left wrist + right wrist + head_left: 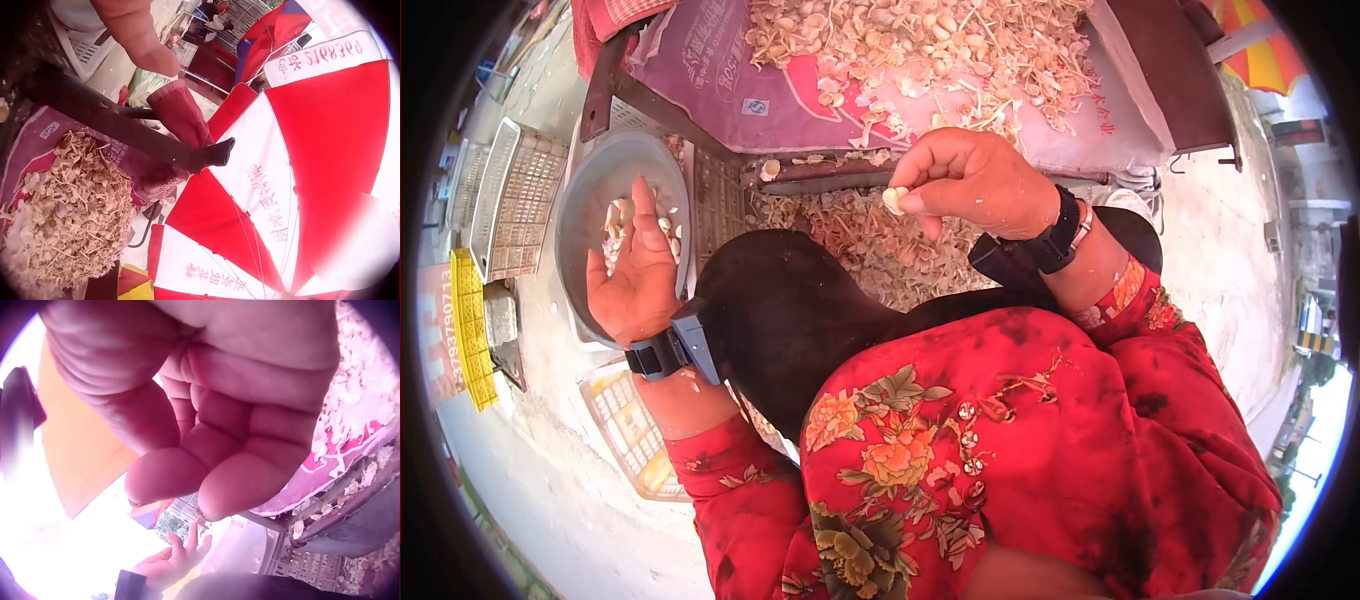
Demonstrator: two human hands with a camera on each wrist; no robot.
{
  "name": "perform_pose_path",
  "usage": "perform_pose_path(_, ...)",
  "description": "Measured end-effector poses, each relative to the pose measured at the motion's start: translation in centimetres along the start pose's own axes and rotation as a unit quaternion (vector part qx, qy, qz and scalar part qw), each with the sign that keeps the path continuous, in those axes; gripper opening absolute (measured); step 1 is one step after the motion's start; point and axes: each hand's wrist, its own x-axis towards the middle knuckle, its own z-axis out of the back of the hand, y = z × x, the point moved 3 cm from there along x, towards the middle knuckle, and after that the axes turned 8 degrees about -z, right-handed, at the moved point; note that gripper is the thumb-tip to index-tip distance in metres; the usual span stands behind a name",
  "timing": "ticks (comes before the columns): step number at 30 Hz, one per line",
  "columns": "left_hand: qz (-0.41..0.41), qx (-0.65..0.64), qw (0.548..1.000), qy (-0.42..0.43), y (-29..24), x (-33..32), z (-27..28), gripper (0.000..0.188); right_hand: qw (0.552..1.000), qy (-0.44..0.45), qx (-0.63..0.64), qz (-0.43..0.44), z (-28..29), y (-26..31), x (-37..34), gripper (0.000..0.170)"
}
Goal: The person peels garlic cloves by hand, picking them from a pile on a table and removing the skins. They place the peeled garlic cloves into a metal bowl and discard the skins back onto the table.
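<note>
In the head view, the right hand pinches a pale garlic clove between thumb and fingers, above the front edge of the sacking. The left hand is palm up with its fingers extended, over the near side of a grey basin holding pale cloves. Part of the left hand shows at the top of the left wrist view. Curled fingers of the right hand fill much of the right wrist view; the clove cannot be made out there.
A heap of garlic cloves and skins lies on purple sacking. More husks lie below the table edge. Crates stand left of the basin, and a yellow-white one below it. Striped umbrella beyond.
</note>
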Motion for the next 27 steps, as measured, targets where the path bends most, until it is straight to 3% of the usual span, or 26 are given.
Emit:
perform_pose_path(1, -0.011, 0.012, 1.0, 0.001, -0.1, -0.3, -0.1, 0.051, 1.0, 0.004, -0.009, 0.004, -0.3, 0.2, -0.1, 0.009)
perform_pose_path(4, 0.123, 0.206, 0.966, 0.101, 4.8, -3.1, -0.1, 0.054, 0.997, 0.008, -0.074, 0.024, -1.8, 1.1, -0.5, 0.009)
perform_pose_path(6, 0.278, 0.241, 0.925, 0.09, 9.5, -5.5, -0.7, 0.055, 0.988, -0.006, -0.148, 0.046, -3.0, 1.8, -0.9, 0.01)
perform_pose_path(7, 0.323, 0.219, 0.915, 0.099, 11.0, -6.1, -0.3, 0.053, 0.931, -0.021, -0.297, 0.209, -3.4, 2.1, -0.7, 0.011)
perform_pose_path(8, 0.368, 0.197, 0.902, 0.108, 12.4, -6.6, 0.2, 0.053, 0.925, -0.017, -0.315, 0.214, -3.4, 2.2, -0.9, 0.011)
perform_pose_path(9, 0.37, 0.222, 0.899, 0.072, 13.0, -7.2, -0.2, 0.048, 0.918, -0.013, -0.332, 0.219, -3.7, 2.8, -1.3, 0.011)
perform_pose_path(12, 0.377, 0.242, 0.885, 0.127, 11.3, -6.6, 0.7, 0.045, 0.898, -0.059, -0.352, 0.256, -1.8, 2.2, -0.8, 0.011)
perform_pose_path(16, 0.239, 0.241, 0.929, 0.146, 4.0, -6.6, 0.5, 0.038, 0.877, -0.204, -0.378, 0.213, 7.1, 0.3, 1.6, 0.012)
perform_pose_path(18, 0.152, 0.262, 0.946, 0.116, -1.5, -7.0, 2.5, 0.037, 0.857, -0.288, -0.41, 0.125, 12.9, -1.2, 3.5, 0.014)
perform_pose_path(20, 0.087, 0.231, 0.969, 0.033, -6.9, -8.2, 5.9, 0.038, 0.794, -0.334, -0.498, 0.096, 17.4, -2.3, 4.8, 0.019)
perform_pose_path(21, 0.076, 0.217, 0.973, 0.036, -9.3, -9.0, 7.8, 0.036, 0.773, -0.335, -0.533, 0.082, 18.9, -2.8, 5.4, 0.02)
perform_pose_path(22, -0.037, 0.274, 0.941, -0.195, -13.0, -9.8, 11.5, 0.036, 0.751, -0.333, -0.566, 0.068, 20.1, -3.2, 6.1, 0.021)
perform_pose_path(23, -0.013, 0.37, 0.89, -0.266, -15.0, -11.3, 13.6, 0.039, 0.728, -0.331, -0.597, 0.056, 20.8, -3.4, 6.8, 0.022)
perform_pose_path(24, 0.012, 0.461, 0.823, -0.331, -16.1, -12.7, 14.8, 0.045, 0.717, -0.321, -0.617, 0.039, 21.0, -3.5, 7.4, 0.022)
perform_pose_path(26, -0.052, 0.586, 0.72, -0.369, -16.8, -15.0, 16.0, 0.053, 0.695, -0.297, -0.655, 0.001, 21.0, -3.6, 8.1, 0.022)
perform_pose_path(27, -0.072, 0.555, 0.731, -0.391, -16.6, -15.0, 16.1, 0.052, 0.713, -0.283, -0.641, -0.027, 21.1, -3.5, 8.5, 0.023)
